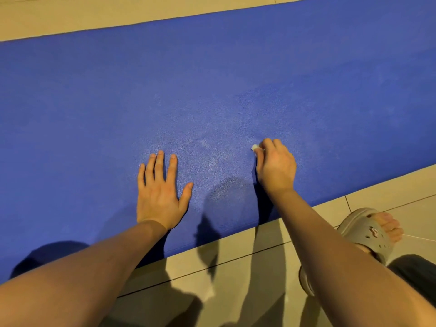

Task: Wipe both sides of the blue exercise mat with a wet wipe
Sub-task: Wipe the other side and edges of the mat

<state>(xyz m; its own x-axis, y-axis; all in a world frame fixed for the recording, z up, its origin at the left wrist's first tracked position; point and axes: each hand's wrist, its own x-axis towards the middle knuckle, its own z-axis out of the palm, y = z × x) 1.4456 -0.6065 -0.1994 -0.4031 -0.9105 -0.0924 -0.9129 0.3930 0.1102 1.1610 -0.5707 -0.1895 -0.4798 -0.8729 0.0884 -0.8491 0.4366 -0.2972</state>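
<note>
Around: beige tiled floor point(236, 267), grey clog point(368, 234) on a foot near right | blue mat point(212, 90) flat on floor, long axis left-right, rising slightly to the right | left hand point(160, 192) flat, fingers spread, pressing mat | right hand point(276, 166) curled, pinching white wet wipe point(256, 147) against mat | hands apart

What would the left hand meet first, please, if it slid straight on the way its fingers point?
The way looks free: the left hand lies flat on the blue mat, fingers pointing at its far edge, with only bare mat ahead, then probably the tiled floor.
</note>
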